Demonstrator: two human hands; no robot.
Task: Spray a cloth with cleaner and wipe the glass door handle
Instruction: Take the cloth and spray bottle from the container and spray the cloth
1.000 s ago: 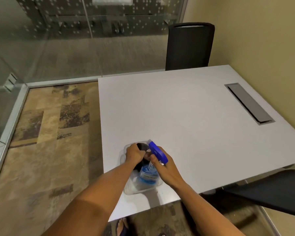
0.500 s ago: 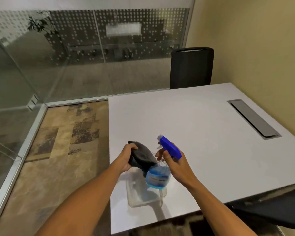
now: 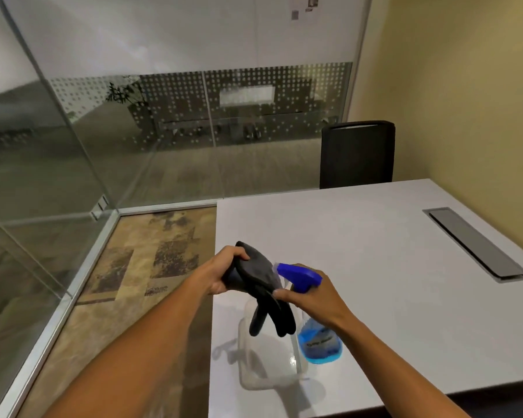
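My left hand (image 3: 224, 273) grips a dark grey cloth (image 3: 260, 285) that hangs down over the near left part of the white table (image 3: 375, 251). My right hand (image 3: 311, 297) holds a clear spray bottle (image 3: 320, 342) with blue liquid and a blue trigger head (image 3: 299, 276). The nozzle points left, right against the cloth. Both are held above a clear plastic tray (image 3: 266, 375) on the table. The glass wall (image 3: 43, 146) stands at the left; I see no door handle.
A black chair (image 3: 357, 155) stands at the table's far side. A grey cable hatch (image 3: 477, 245) is set into the table at the right. Patterned carpet (image 3: 127, 282) lies between table and glass. A yellow wall runs along the right.
Both hands lifted the cloth and the spray bottle up out of the clear tray. The head camera tilted upward, showing more of the glass wall.
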